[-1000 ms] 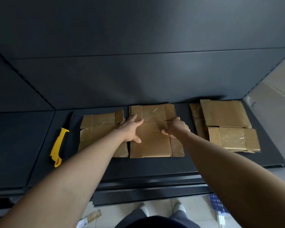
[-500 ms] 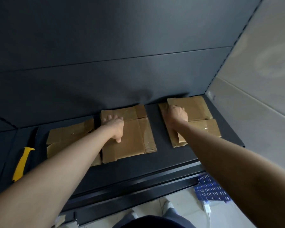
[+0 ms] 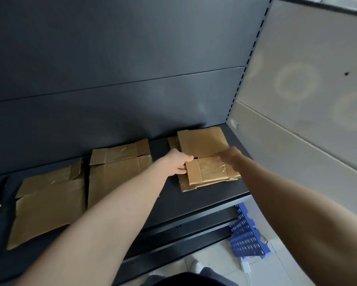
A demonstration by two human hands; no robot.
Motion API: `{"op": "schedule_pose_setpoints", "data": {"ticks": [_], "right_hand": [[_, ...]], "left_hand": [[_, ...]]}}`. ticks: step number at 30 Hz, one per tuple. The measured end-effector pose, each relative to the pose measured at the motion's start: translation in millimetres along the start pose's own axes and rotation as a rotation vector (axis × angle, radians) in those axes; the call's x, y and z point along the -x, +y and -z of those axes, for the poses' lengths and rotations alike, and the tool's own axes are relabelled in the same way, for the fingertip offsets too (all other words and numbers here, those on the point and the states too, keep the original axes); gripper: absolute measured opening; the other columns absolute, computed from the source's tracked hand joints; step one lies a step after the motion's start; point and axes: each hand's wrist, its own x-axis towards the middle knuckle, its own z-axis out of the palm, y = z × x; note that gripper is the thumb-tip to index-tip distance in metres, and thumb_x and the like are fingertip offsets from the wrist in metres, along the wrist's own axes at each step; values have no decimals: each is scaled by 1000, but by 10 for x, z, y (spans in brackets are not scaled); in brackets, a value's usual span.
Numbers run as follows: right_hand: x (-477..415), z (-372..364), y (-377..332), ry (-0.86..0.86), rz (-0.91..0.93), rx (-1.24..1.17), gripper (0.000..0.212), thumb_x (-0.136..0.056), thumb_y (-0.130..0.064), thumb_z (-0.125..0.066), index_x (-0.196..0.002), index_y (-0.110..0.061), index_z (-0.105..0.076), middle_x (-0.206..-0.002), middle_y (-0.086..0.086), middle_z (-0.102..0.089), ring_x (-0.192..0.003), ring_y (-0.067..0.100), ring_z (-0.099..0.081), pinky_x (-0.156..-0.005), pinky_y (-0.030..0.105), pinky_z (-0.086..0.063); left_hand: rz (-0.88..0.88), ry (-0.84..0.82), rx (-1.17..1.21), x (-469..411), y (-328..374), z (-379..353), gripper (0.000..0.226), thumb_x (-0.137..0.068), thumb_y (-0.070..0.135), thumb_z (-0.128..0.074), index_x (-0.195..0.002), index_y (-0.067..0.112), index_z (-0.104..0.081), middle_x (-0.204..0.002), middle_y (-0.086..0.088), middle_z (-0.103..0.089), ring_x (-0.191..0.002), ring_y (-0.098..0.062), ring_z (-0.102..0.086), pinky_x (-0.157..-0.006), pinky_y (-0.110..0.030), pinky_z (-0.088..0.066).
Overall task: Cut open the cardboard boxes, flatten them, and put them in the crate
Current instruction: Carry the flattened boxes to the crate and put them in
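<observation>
- I see the flattened stack [image 3: 208,170] on the shelf [image 3: 194,201], long axis 12-to-6, between my hands.
- My left hand [image 3: 176,163] pinches its 9 o'clock edge; my right hand [image 3: 231,155] is at 3 o'clock, and I cannot tell its fingers.
- The crate [image 3: 246,234] sits at 5 o'clock.

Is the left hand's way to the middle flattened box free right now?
Probably yes. The middle flattened box lies uncovered beside the left hand, but that hand grips the right stack and must let go first.
</observation>
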Motion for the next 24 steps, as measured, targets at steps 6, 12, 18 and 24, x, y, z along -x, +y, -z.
{"op": "schedule_pose_setpoints", "data": {"ticks": [6,12,18,24], "right_hand": [[-57,293,-141,102,36,-134,52,-80,-34,-58,-123,-5,-56,-111,12,-58,-110,35,-55,-94,41,-48],[138,472,-485,59,174,-259,49,-85,-40,-60,-118,-4,-57,-111,11,-60,-94,26,-60,-61,29,-45],[619,195,-924,-96,331,-353,23,-83,-34,-67,-80,-12,-61,-81,5,-62,-69,20,-56,-64,29,-47],[1223,-528,-1304,-201,506,-255,48,-77,-31,-77,-106,-4,-50,-93,8,-58,-80,21,-59,-65,31,-50]], "left_hand": [[-110,93,83,94,282,-198,27,-92,6,-58,-119,4,-57,-120,-12,-61,-109,-26,-56,-94,-41,-44],[-277,242,154,383,555,12,23,-92,14,-59,-114,8,-60,-113,-13,-62,-102,-28,-60,-84,-39,-50],[-294,462,228,755,421,574,34,-87,15,-67,-115,7,-49,-104,-10,-60,-90,-24,-59,-69,-33,-48],[-234,713,268,1227,-49,1383,63,-85,11,-69,-138,16,-35,-120,-6,-50,-101,-22,-53,-81,-38,-47]]}}
